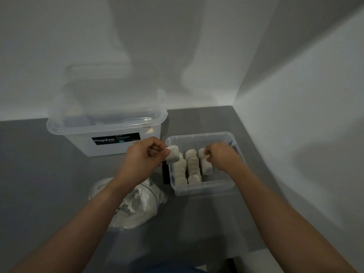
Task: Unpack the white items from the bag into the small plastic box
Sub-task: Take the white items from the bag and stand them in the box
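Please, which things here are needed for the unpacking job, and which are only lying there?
Belong to the job: crumpled clear plastic bag; small clear plastic box; rows of white pieces inside it; white piece pinched by left hand; right hand pinching a right-row piece.
Just lying about: large lidded translucent Megabox storage box; black object beside the small box.

The small box and Megabox bin are clear glossy plastic. The bag is crinkled plastic film, the tabletop smooth matt grey.
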